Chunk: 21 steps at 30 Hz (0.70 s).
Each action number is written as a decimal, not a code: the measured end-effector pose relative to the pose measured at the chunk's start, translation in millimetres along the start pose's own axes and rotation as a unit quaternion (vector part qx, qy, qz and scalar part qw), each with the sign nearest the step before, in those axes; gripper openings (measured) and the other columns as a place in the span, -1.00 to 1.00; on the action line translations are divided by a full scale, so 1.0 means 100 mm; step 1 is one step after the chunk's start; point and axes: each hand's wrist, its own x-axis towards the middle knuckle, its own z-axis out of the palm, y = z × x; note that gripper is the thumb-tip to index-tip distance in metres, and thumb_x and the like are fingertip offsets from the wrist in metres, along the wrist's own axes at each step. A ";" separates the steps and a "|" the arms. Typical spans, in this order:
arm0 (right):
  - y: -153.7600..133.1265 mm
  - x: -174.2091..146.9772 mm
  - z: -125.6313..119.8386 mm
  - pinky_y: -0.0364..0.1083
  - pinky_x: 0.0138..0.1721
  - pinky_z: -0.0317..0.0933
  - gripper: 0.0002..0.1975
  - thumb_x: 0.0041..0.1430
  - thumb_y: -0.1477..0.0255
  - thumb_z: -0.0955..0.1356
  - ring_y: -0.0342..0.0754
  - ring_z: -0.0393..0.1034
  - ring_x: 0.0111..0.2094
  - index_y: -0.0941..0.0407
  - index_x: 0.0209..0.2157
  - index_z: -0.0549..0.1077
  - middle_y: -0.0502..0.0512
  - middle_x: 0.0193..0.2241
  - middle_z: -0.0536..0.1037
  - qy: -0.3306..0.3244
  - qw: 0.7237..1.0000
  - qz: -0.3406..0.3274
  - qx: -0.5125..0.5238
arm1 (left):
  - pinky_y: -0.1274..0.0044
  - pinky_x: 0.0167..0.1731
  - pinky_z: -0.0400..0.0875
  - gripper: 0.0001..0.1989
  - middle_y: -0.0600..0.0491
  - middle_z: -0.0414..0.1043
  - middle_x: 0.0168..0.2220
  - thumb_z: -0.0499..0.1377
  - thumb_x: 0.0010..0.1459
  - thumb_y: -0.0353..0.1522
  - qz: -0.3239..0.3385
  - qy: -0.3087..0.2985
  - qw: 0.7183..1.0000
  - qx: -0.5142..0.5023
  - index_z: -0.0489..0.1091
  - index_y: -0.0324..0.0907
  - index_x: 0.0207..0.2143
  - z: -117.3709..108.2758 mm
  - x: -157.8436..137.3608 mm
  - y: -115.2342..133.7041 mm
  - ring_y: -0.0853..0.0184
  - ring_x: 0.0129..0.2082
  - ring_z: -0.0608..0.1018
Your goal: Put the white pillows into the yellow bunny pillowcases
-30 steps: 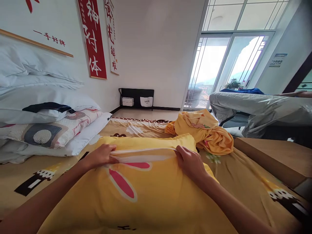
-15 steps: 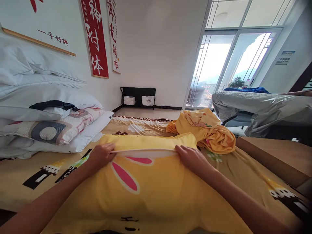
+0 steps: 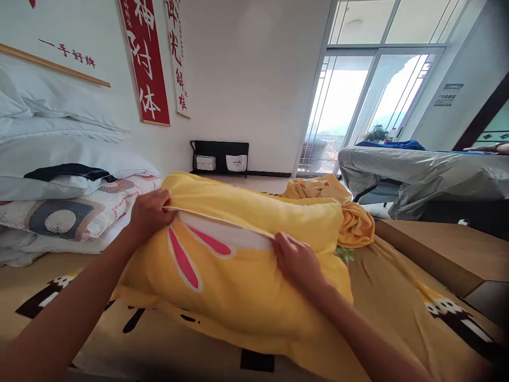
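Running beneath and around the pillow (image 3: 246,292), a tan sheet (image 3: 385,302) fills much of the lower view. To the pillow's left rises a stack (image 3: 67,151) of mostly white pillows. The pillow itself, in yellow, tilts with its left end higher than its right; whether its whole underside bears on the sheet is hidden. Just beyond its right end sits an orange bundle (image 3: 358,225), partly masked by it.

Both hands grip one edge (image 3: 222,218) across the pillow's upper part. The left hand (image 3: 151,215), near the left end, has its fingers curled in against the thumb, the edge pinched there; the right hand (image 3: 296,262), farther right, pinches it too, with hardly any gap. Below the edge, between the hands, shows a white strip (image 3: 234,229) (lining or filling, I cannot tell which), and below that, two pink prints (image 3: 185,260).

As I judge it, an uneven pull could twist the pillow and bunch its filling towards the lower right end. A thin pinch might let the edge slip; too hard a tug could strain the seam.
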 end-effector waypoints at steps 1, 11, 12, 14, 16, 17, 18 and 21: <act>-0.04 -0.10 0.20 -0.13 -0.45 -0.06 -0.79 0.33 0.44 0.14 -0.08 0.39 -0.44 0.09 -0.32 0.35 0.05 -0.42 0.54 -0.081 0.997 -0.009 0.016 | 0.50 -0.44 0.18 -0.82 0.08 0.23 -0.56 0.04 -0.03 -0.35 0.014 -0.038 0.999 -0.012 0.03 -0.11 -0.57 0.18 -0.17 0.01 0.36 -0.51 0.32; -0.02 -0.37 0.39 -0.16 -0.43 -0.02 -0.66 0.37 0.24 0.12 -0.11 0.37 -0.44 0.09 -0.40 0.32 0.02 -0.47 0.51 -0.174 0.969 0.001 0.178 | 0.50 -0.34 0.28 -0.77 0.02 0.38 -0.36 -0.02 0.18 -0.21 0.056 -0.246 0.956 -0.149 0.28 -0.16 -0.38 0.41 -0.71 -0.11 0.28 -0.36 0.43; 0.01 -0.37 0.31 -0.17 -0.42 0.00 -0.67 0.34 0.16 0.17 -0.10 0.37 -0.42 0.09 -0.37 0.34 0.01 -0.45 0.51 -0.190 0.962 -0.016 0.197 | 0.51 -0.28 0.29 -0.76 0.03 0.38 -0.30 0.02 0.18 -0.17 0.086 -0.260 0.946 -0.175 0.29 -0.15 -0.33 0.31 -0.70 -0.13 0.28 -0.30 0.43; 0.05 -0.39 0.17 -0.18 -0.39 0.02 -0.66 0.21 0.07 0.29 -0.07 0.38 -0.36 0.07 -0.32 0.38 0.02 -0.41 0.52 -0.223 0.953 -0.048 0.202 | 0.49 -0.15 0.28 -0.69 0.01 0.37 -0.15 0.11 0.14 -0.12 0.125 -0.257 0.939 -0.189 0.31 -0.12 -0.17 0.19 -0.78 -0.17 0.25 -0.15 0.41; 0.03 -0.42 0.07 -0.17 -0.38 0.02 -0.69 0.19 0.10 0.32 -0.05 0.38 -0.34 0.07 -0.31 0.41 0.03 -0.41 0.51 -0.243 0.950 -0.072 0.183 | 0.44 -0.07 0.24 -0.63 -0.03 0.34 -0.07 0.15 0.13 -0.11 0.137 -0.222 0.952 -0.160 0.29 -0.11 -0.09 0.22 -0.92 -0.20 0.20 -0.07 0.37; 0.01 -0.43 0.04 -0.17 -0.39 0.02 -0.72 0.22 0.14 0.30 -0.06 0.37 -0.35 0.08 -0.33 0.42 0.04 -0.43 0.50 -0.248 0.949 -0.084 0.177 | 0.41 -0.06 0.22 -0.66 -0.05 0.34 -0.06 0.14 0.15 -0.14 0.143 -0.203 0.958 -0.141 0.30 -0.11 -0.09 0.28 -1.00 -0.22 0.18 -0.06 0.37; -0.01 -0.45 0.01 -0.17 -0.40 0.01 -0.74 0.26 0.20 0.27 -0.06 0.36 -0.36 0.08 -0.36 0.42 0.04 -0.45 0.49 -0.250 0.947 -0.095 0.176 | 0.40 -0.07 0.22 -0.72 -0.05 0.35 -0.08 0.11 0.19 -0.18 0.152 -0.184 0.963 -0.123 0.31 -0.13 -0.11 0.35 -1.06 -0.23 0.18 -0.08 0.37; -0.11 -0.46 -0.04 -0.19 -0.42 -0.01 -0.74 0.28 0.27 0.26 -0.12 0.29 -0.43 0.10 -0.43 0.39 0.01 -0.52 0.43 -0.233 0.938 -0.123 0.224 | 0.41 -0.18 0.24 -0.84 -0.05 0.39 -0.25 -0.01 0.25 -0.35 0.196 -0.121 0.971 -0.061 0.35 -0.16 -0.28 0.56 -1.16 -0.27 0.21 -0.21 0.39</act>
